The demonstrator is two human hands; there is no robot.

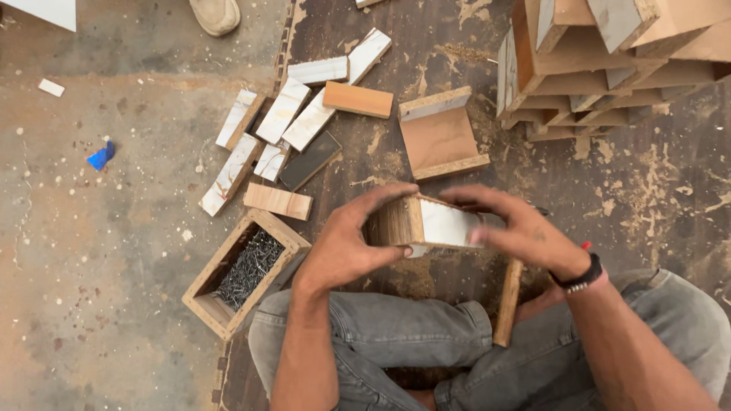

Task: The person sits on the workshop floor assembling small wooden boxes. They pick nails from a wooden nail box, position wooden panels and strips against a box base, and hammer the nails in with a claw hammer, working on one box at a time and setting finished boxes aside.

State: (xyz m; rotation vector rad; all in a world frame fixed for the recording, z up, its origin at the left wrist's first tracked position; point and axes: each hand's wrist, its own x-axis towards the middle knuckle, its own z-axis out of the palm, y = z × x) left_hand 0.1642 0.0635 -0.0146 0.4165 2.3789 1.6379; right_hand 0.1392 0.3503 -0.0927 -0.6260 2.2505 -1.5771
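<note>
While we sit cross-legged on the dark board (426, 46), our left hand (346, 243) and right hand (518, 228) close on a small wooden block (426, 222) from either side, holding it just above our knees. The left thumb and fingers clamp its brown end; the right fingers press along the pale, glossy face — both grips pressed tight on the block, neither hand spread.

To hold it well, we judge the pieces should be kept flush at the corner, with pressure even from both sides so the pale face does not slip, and fingertips kept off the joint itself.

A thin wooden strip (508, 301) leans against our right leg. Left of our knee stands an open wooden box (204, 301) — it holds a dark heap of nails (250, 266) at its far end, while the near end looks bare. Beyond lie scattered offcuts (285, 114), some marbled white, some plain brown, and an L-shaped corner piece (440, 135). At the upper right rises a stack of similar corner pieces (601, 68). Sawdust dusts the board. A shoe (215, 14) shows at the top edge.
</note>
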